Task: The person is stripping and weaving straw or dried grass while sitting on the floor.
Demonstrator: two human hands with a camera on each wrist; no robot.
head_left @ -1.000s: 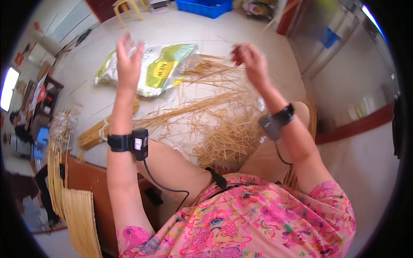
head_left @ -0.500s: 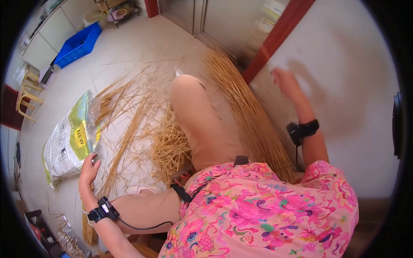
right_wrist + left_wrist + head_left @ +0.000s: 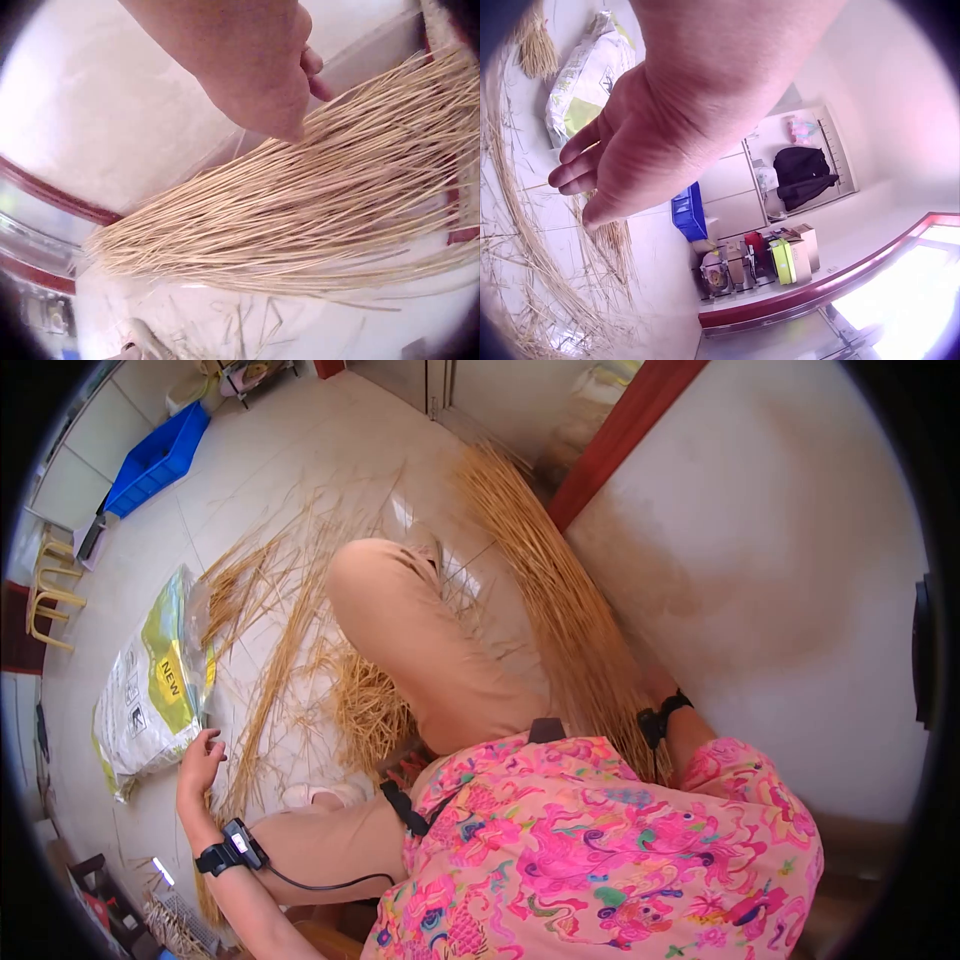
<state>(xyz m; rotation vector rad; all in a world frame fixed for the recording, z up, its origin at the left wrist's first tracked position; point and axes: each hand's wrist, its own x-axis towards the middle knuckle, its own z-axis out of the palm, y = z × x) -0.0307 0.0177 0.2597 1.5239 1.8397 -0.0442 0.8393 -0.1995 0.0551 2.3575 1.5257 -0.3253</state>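
A long bundle of straw stalks (image 3: 545,565) lies along the wall on the person's right. The right hand (image 3: 652,685) is low beside it, between stalks and wall, partly hidden in the head view. Seen from the right wrist, that hand (image 3: 262,79) has its thumb tip right at the upper edge of the stalks (image 3: 262,202); its fingers are loosely bent, with no stalk visible in them. The left hand (image 3: 203,760) hangs with relaxed fingers near the corner of a white and green plastic bag (image 3: 150,690), holding nothing. In the left wrist view its fingers (image 3: 576,169) are loosely spread.
A heap of short cut straw (image 3: 370,700) lies between the legs, with loose stalks (image 3: 280,660) strewn over the tiles. A blue crate (image 3: 160,460) and a yellow stool (image 3: 55,595) stand farther off. A red-framed glass door (image 3: 620,450) meets the wall at right.
The view and body have turned to the right, toward the straw bundle. Both hands were raised in front; the right has come down to the bundle, the left has dropped beside the bag.
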